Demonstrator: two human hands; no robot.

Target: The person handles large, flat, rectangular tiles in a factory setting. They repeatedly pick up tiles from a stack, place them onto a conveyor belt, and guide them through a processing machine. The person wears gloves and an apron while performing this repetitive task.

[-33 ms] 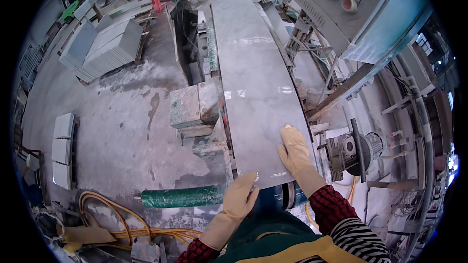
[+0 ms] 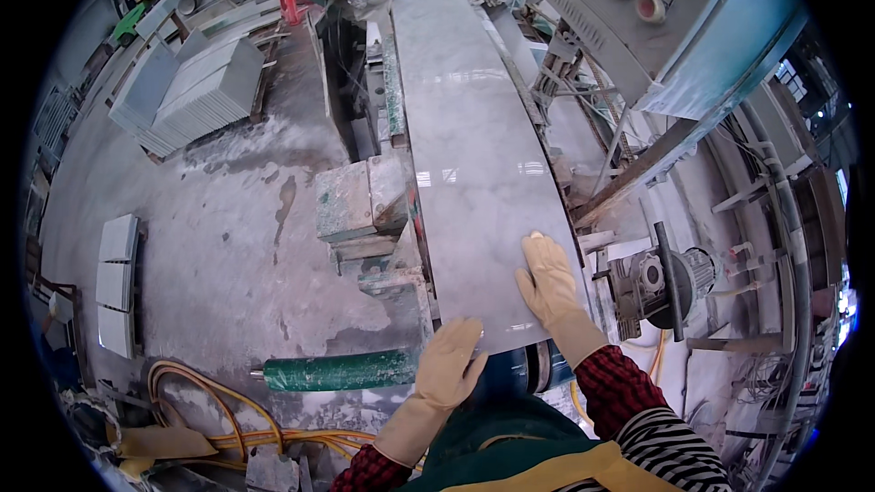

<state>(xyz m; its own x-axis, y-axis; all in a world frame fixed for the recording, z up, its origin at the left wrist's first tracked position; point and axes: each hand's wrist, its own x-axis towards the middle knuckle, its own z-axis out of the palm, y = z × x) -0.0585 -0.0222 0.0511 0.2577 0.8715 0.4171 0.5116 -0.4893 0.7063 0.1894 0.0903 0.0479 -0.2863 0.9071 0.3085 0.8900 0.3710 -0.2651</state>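
A long, glossy grey-white slab point(image 2: 483, 210) runs away from me along a narrow machine bed, its near end just before my body. My right hand point(image 2: 551, 284), in a cream rubber glove, lies flat on the slab near its right edge, fingers stretched forward and thumb apart. At the near left corner of the slab is my left hand point(image 2: 449, 363), gloved alike. Its fingers are extended and the thumb stands away from them; whether it presses on the edge is hard to see. Beneath the near end, a dark blue roller point(image 2: 501, 372) shows partly.
A green roller point(image 2: 337, 370) juts out at the left, above yellow-orange hoses point(image 2: 264, 435). On the right are a motor point(image 2: 679, 275) and an overhanging control cabinet point(image 2: 638, 27) with round buttons. Stacked pale slabs point(image 2: 205, 91) and smaller panels point(image 2: 115, 284) stand on the left floor.
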